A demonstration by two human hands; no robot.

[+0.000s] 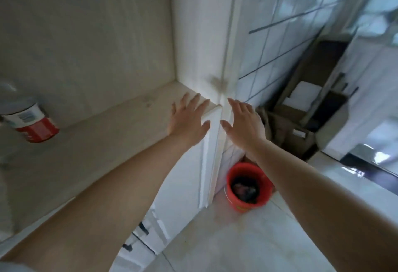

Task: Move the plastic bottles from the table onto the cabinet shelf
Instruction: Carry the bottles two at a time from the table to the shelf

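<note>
A plastic bottle [30, 120] with a red and white label stands on the cabinet shelf [103, 133] at the far left, its top cut off by the frame edge. My left hand [188, 118] hovers open over the shelf's right front corner, fingers spread, holding nothing. My right hand [243, 120] is open too, just right of the cabinet's white side panel [206, 41], palm facing the left hand. Both hands are far from the bottle. The table is out of view.
An orange-red bucket [247, 187] with dark contents stands on the tiled floor beside the cabinet. Cardboard boxes [301, 120] lean against the tiled wall at the right. White drawers with dark handles [142, 235] sit below the shelf.
</note>
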